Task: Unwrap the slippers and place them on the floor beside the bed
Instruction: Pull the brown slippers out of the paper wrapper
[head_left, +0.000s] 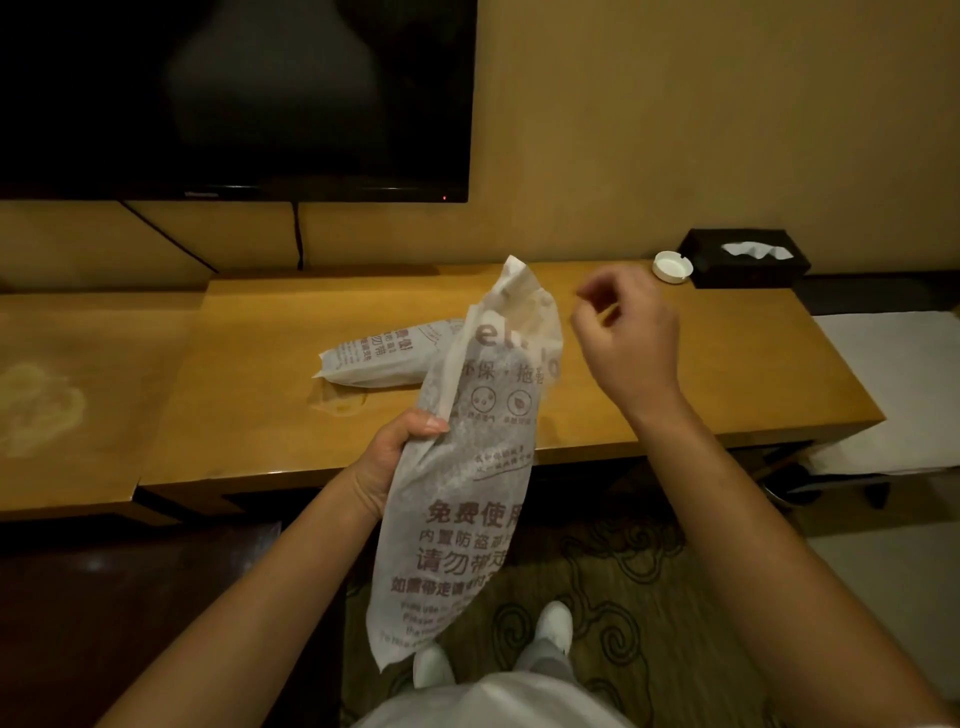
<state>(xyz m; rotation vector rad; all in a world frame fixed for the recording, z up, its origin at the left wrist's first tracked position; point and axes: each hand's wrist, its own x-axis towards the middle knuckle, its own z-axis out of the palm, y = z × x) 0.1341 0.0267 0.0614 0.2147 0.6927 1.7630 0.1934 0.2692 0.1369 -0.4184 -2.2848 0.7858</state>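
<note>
My left hand (400, 447) grips a wrapped slipper package (467, 488), a white translucent bag with red-brown print, held upright in front of the wooden desk (260, 395). The bag's top end sticks up, crumpled and loose. My right hand (626, 332) hovers just to the right of that top end, fingers curled, with nothing clearly in it. A second wrapped slipper package (379, 356) lies flat on the desk behind the held one, partly hidden by it.
A black television (234, 98) hangs on the wall above the desk, its cable running down. A white ashtray (672, 266) and a black tissue box (745, 257) sit at the desk's far right. Patterned carpet (623, 582) lies below, with my white shoes (553, 623).
</note>
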